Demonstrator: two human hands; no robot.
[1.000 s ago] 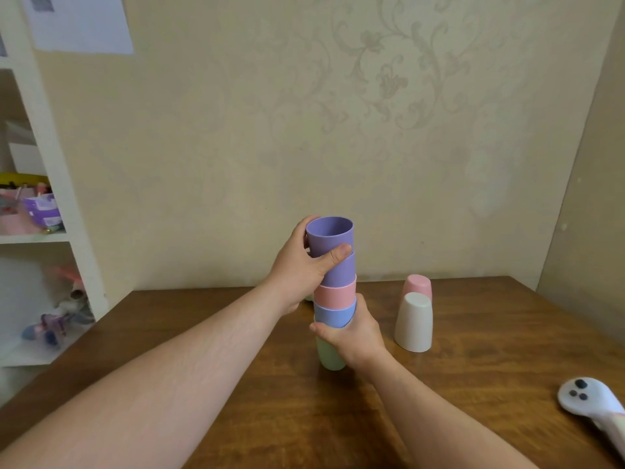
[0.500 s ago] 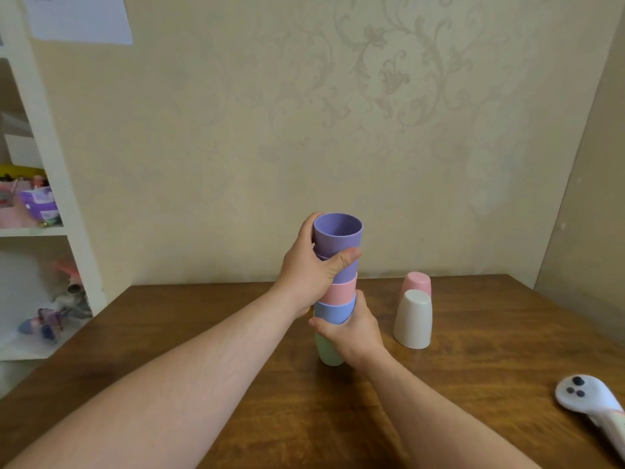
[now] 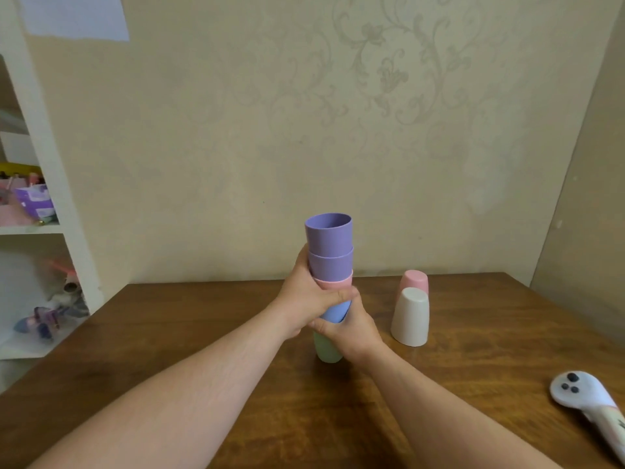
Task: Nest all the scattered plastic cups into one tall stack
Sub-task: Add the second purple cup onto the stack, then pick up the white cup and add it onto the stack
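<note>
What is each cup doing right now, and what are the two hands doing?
stack of cups: upright, nested, mouths up, purple on top, green at the bottom
white cup: upside down on the table, loose
pink cup: upside down behind the white cup, loose
left hand: wrapped around the stack's middle
right hand: wrapped around the stack lower down

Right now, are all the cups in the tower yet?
Not yet. Five cups are nested in the stack. The left hand and right hand both grip it. The white cup and pink cup sit upside down on the table, not yet added.
</note>
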